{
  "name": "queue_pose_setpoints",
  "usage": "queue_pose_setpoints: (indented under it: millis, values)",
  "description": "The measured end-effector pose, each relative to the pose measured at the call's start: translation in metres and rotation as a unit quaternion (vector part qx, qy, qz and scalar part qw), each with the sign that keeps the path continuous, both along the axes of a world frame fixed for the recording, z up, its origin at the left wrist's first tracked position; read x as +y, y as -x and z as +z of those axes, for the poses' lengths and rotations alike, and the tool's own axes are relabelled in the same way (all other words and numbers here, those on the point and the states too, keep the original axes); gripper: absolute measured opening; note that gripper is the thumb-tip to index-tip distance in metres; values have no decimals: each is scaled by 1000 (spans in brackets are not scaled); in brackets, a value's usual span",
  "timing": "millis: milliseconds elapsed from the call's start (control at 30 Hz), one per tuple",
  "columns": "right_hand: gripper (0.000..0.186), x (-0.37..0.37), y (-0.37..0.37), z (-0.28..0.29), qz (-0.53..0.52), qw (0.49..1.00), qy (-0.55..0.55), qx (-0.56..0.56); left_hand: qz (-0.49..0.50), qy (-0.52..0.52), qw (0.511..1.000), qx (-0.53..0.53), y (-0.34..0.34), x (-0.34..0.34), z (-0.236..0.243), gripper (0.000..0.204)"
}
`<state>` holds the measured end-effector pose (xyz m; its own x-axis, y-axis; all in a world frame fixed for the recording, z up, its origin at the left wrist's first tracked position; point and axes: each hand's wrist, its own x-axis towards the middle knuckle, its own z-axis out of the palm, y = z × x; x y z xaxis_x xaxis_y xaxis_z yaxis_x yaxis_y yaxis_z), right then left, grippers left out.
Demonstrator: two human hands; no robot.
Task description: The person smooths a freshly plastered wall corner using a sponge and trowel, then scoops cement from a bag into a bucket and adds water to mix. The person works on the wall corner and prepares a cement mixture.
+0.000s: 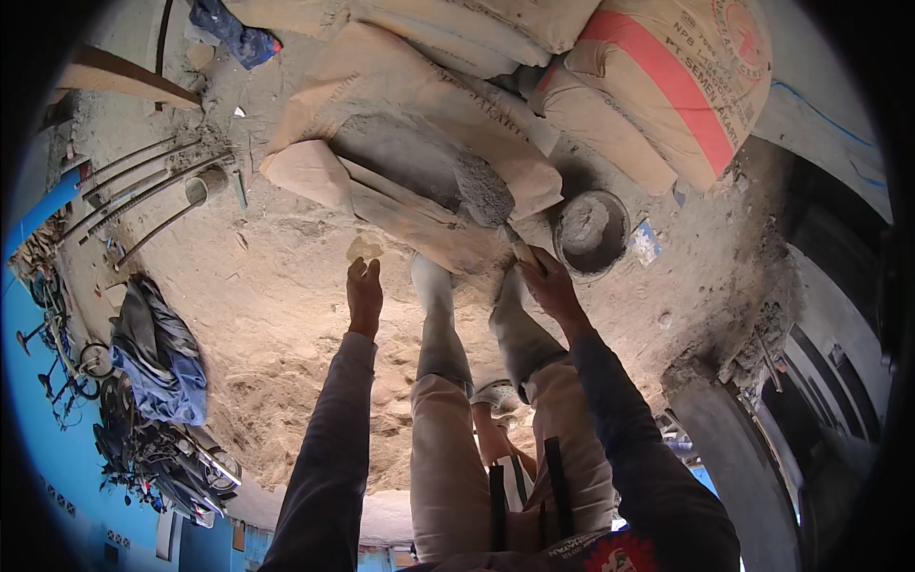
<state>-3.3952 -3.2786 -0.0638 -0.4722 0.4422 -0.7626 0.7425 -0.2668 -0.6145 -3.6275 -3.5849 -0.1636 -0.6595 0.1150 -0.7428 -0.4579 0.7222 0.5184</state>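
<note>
An opened paper sack (315, 114) lies ahead of me, with grey powder (400, 157) inside. My right hand (545, 281) grips the handle of a trowel (519, 243); its blade is under a heap of powder (484, 191) at the sack's right side. My left hand (364, 291) hangs below the sack's left part, fingers loosely bent and holding nothing. Right of the trowel stands a round bucket (615, 253) with grey material inside.
More sacks (648, 95) lie behind. On the left are rebar rods (124, 205), a wooden post (133, 78), a blue tarp (167, 386) and motorbikes (143, 453). A concrete column (724, 448) is at lower right. Another person's bare limb (491, 434) shows between my legs.
</note>
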Motion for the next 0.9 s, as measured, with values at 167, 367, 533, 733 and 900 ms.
queue_pose_setpoints:
  millis: [167, 367, 533, 733, 900]
  values:
    - [22, 10, -101, 38, -210, 973, 47, -82, -223, 28, 965, 134, 9, 42, 29, 58]
    - [28, 41, -234, -70, -86, 962, -169, -196, -445, 52, 857, 255, 59, 131, 14, 62]
    - [48, 50, -206, -91, 50, 866, -231, -441, -582, 159, 771, 204, 94, 182, -15, 74]
    - [44, 5, -153, -6, -120, 908, -331, -228, -767, 230, 582, 142, 120, 184, -9, 91]
    - [30, -21, -64, 29, 75, 922, -377, -42, -776, 141, 583, 194, 120, 165, 7, 62]
